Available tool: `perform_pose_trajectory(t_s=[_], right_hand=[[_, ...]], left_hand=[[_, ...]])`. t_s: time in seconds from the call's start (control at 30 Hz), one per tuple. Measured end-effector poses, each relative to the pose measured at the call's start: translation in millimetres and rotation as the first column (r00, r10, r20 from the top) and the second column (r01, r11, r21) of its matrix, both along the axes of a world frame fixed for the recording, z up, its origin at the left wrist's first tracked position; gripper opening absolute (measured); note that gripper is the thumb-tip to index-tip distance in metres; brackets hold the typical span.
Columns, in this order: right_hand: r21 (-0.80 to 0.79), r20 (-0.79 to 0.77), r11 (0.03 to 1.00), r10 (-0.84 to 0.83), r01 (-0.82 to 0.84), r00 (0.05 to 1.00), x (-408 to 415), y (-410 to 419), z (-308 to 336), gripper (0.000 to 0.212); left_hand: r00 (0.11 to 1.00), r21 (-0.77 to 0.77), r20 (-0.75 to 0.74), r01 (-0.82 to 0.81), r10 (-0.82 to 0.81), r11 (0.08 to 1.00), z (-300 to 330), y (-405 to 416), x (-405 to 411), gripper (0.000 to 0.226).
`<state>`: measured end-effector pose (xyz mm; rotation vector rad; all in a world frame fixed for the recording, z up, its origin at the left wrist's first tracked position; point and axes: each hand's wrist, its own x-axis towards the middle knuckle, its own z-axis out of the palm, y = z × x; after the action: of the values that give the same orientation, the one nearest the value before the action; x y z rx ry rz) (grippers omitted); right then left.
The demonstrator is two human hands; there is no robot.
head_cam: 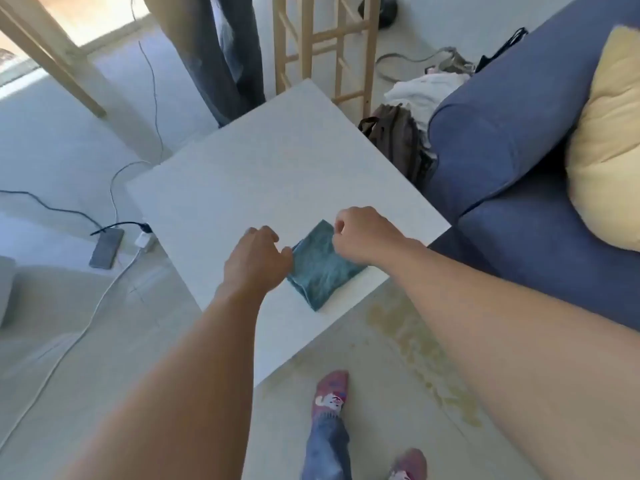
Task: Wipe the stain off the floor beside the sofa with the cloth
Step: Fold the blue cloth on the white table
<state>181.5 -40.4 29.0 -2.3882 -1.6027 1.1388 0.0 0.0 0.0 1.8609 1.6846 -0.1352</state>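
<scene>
A folded teal cloth [323,271] lies on the near corner of a white table [242,188]. My left hand [256,258] pinches the cloth's left edge, and my right hand [363,237] pinches its far top corner. On the pale floor below the table's near edge spreads a yellowish stain [412,344], running toward the blue sofa [512,168] on the right. My right forearm covers part of the stain.
A yellow cushion [609,140] rests on the sofa. Bags and clothes [412,109] are piled beside the sofa arm. A phone [106,247] with cables lies on the floor at left. A wooden rack [325,46] stands behind the table. My feet [330,396] are below.
</scene>
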Motion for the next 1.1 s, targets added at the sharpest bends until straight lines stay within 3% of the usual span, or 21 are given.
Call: perform_pose_trajectory(t_s=[0.13, 0.27, 0.47, 0.67, 0.73, 0.8, 0.87, 0.97, 1.1], right_hand=[[-0.013, 0.105, 0.999, -0.037, 0.039, 0.994, -7.8, 16.2, -94.6, 0.020], [0.066, 0.120, 0.986, -0.159, 0.152, 0.980, -13.0, 11.0, -152.4, 0.038], [0.061, 0.020, 0.949, -0.310, 0.308, 0.951, -11.7, 5.6, -158.9, 0.037], [-0.027, -0.150, 0.903, -0.428, 0.430, 0.891, -2.1, 10.3, -153.2, 0.003], [-0.003, -0.228, 0.873, -0.475, 0.487, 0.850, 2.2, 6.5, -152.4, 0.015], [0.022, -0.267, 0.860, -0.487, 0.510, 0.832, 10.4, -2.5, -152.8, 0.018], [0.037, -0.275, 0.854, -0.490, 0.518, 0.827, 21.4, -16.0, -153.9, 0.024], [0.065, -0.346, 0.859, -0.458, 0.508, 0.819, 43.2, -43.2, -160.1, 0.062], [0.137, -0.353, 0.854, -0.432, 0.503, 0.830, 73.8, -83.7, -170.7, 0.051]], left_hand=[[0.998, -0.056, -0.062, 0.003, -0.006, 0.998, -91.5, -6.5, -2.7, 0.046], [0.995, 0.088, 0.029, -0.098, 0.096, 0.991, -135.4, -10.7, -5.0, 0.044], [0.992, 0.083, 0.094, -0.097, 0.090, 0.992, -141.0, 2.2, -9.4, 0.019], [0.910, -0.084, 0.313, -0.257, 0.271, 0.963, -124.1, 10.9, 5.3, 0.019], [0.858, -0.132, 0.416, -0.272, 0.302, 0.953, -118.1, 11.5, 9.0, 0.026], [0.854, -0.176, 0.470, -0.159, 0.225, 0.971, -114.1, 9.6, 12.8, 0.043], [0.887, -0.151, 0.460, 0.024, 0.049, 0.988, -114.0, 7.3, 20.9, 0.046], [0.905, -0.102, 0.411, 0.159, -0.104, 0.982, -115.2, 0.6, 43.8, 0.039], [0.876, -0.050, 0.443, 0.235, -0.190, 0.971, -116.3, -18.8, 96.8, 0.046]])
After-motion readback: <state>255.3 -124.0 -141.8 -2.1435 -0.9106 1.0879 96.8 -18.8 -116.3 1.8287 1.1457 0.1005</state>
